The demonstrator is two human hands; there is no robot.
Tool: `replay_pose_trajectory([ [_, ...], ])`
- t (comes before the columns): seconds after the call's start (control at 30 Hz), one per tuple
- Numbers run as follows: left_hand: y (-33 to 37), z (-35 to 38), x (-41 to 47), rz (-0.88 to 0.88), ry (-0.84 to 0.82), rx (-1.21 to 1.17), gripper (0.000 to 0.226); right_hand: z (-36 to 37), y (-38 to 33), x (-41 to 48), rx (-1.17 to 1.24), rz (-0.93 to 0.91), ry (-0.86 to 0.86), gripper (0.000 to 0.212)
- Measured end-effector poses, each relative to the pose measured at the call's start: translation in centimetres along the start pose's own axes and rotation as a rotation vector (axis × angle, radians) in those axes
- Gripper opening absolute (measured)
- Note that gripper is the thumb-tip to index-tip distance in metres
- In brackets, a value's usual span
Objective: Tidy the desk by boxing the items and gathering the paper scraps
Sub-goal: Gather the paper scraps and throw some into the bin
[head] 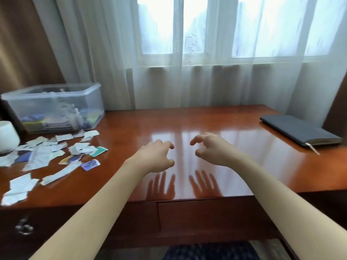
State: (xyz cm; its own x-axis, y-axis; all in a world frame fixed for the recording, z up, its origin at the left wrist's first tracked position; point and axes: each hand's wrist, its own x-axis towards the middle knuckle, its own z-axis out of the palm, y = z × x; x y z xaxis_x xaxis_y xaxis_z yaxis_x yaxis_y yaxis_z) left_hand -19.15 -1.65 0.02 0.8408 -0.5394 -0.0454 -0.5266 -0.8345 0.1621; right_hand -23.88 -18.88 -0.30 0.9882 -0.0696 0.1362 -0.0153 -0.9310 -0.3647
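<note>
While both hands, left (156,156) and right (211,149), hover loosely curled, holding nothing, torn white and coloured paper scraps (47,156) litter the counter (206,128) to their left, before a clear box (54,107) of jumbled items.

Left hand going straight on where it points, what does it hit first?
Likely the sheer curtain beyond the desk; your left hand crosses only bare wood, though it passes near the right hand.

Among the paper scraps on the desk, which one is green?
The teal-green scrap, the rightmost one, just beyond the purple scrap; the rest are mostly white or bluish.
</note>
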Motion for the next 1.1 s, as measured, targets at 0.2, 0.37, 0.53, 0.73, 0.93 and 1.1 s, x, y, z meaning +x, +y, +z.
replay_pose_trajectory([
  [0.2, -4.3, -0.9, -1.8, -0.132, 0.035, -0.011, 0.048, 2.6, -4.6, 2.6, 0.093, -0.160, -0.013, 0.032],
  [0.37, -8.5, -1.3, -3.4, -0.253, 0.060, -0.054, 0.046, 5.0, -8.2, 4.2, 0.125, -0.260, -0.082, 0.033],
  [0.53, -12.5, -1.9, -4.9, -0.390, 0.111, -0.087, 0.044, 6.8, -11.9, 5.8, 0.197, -0.344, -0.113, 0.030],
  [0.73, -16.7, -2.0, -7.2, -0.533, 0.155, -0.140, 0.040, 10.1, -17.9, 7.8, 0.338, -0.427, -0.175, 0.020],
  [0.93, -21.4, -1.9, -10.6, -0.746, 0.231, -0.149, 0.050, 12.9, -21.4, 9.3, 0.249, -0.553, -0.241, 0.034],
  [1.1, -23.4, -0.9, -11.9, -0.824, 0.204, -0.208, 0.055, 14.1, -23.8, 10.4, 0.227, -0.590, -0.265, 0.039],
])
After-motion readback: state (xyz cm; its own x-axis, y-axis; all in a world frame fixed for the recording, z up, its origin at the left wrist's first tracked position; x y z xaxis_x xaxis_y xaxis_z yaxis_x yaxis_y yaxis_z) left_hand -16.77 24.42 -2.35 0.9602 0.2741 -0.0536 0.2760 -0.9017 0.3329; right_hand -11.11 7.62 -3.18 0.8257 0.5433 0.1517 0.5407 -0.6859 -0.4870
